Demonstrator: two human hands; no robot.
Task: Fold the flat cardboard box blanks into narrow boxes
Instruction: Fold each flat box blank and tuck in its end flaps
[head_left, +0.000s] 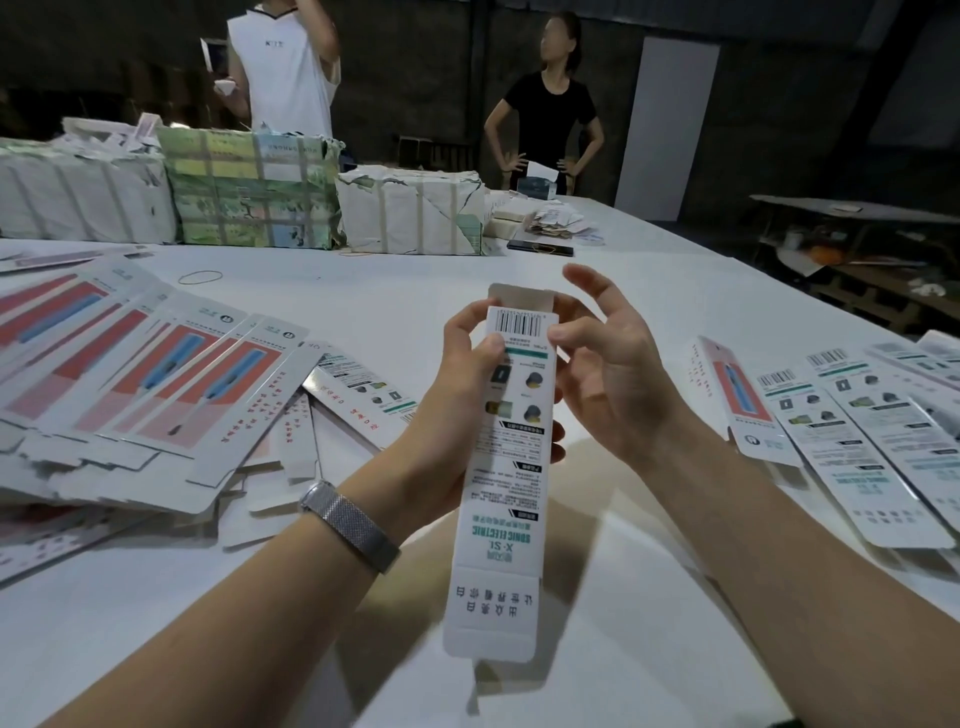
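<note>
I hold a long narrow white box upright over the white table, its barcode end pointing away from me and its far flap standing up. My left hand grips the box near that far end, thumb on the printed face below the barcode. My right hand is beside the box on the right, fingers spread and relaxed, its thumb touching the box edge next to the barcode. A fanned pile of flat blanks with red and blue print lies at the left. Several folded boxes lie at the right.
Paper-wrapped, strapped bundles stand along the far side of the table. A rubber band lies before them, a dark phone and loose packets farther right. Two people stand behind the table. A dark bench with clutter is at the far right.
</note>
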